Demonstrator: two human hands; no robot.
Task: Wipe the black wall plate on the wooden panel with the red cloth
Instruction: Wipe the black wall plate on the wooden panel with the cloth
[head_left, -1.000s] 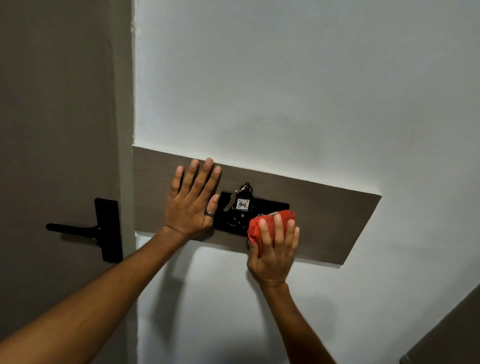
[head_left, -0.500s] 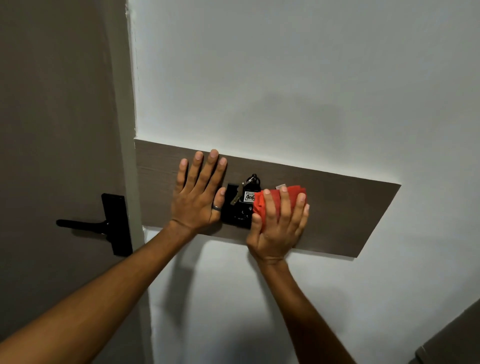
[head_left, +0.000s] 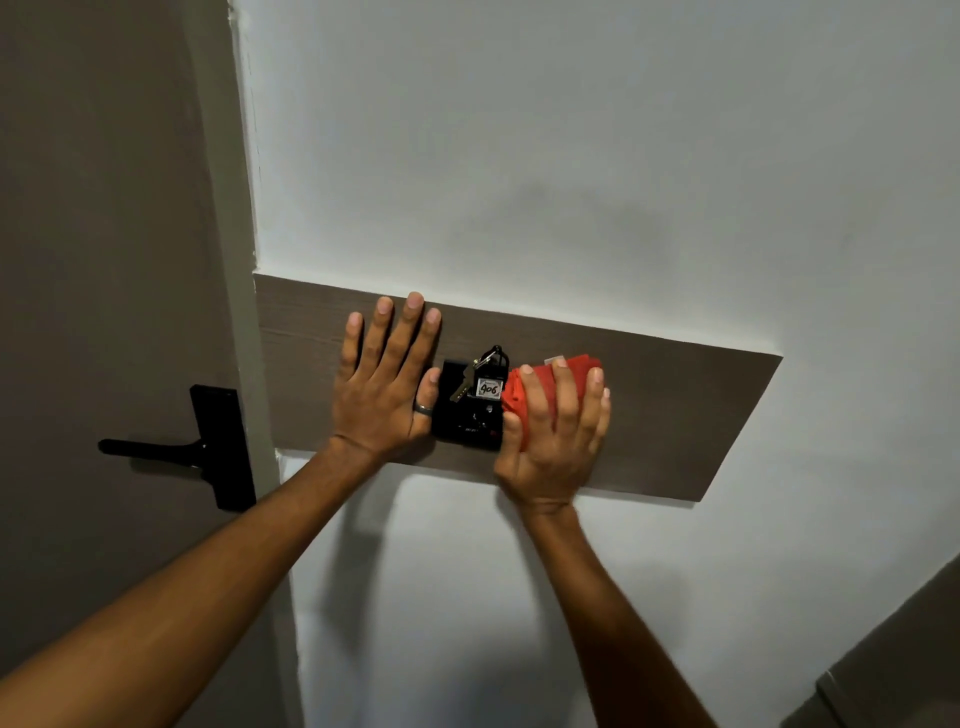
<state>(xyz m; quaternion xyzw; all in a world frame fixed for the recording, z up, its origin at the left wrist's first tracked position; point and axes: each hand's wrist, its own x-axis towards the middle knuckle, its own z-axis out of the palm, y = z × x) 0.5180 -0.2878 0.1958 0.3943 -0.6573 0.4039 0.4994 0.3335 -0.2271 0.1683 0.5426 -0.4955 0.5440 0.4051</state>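
Observation:
A black wall plate (head_left: 457, 415) is mounted on a grey-brown wooden panel (head_left: 675, 415) set into the white wall. A key with a white tag marked 406 (head_left: 488, 387) hangs on the plate. My right hand (head_left: 556, 441) presses a bunched red cloth (head_left: 540, 384) flat against the right part of the plate, hiding that part. My left hand (head_left: 384, 384) lies flat on the panel just left of the plate, fingers spread, thumb with a ring touching the plate's left edge.
A brown door fills the left, with a black lever handle (head_left: 208, 447) near its edge. White wall surrounds the panel. A dark surface edge (head_left: 893, 660) cuts in at the bottom right corner.
My right hand moved the red cloth up from the plate's lower right edge onto its right part. The left hand stayed flat on the panel. The camera view shifted slightly.

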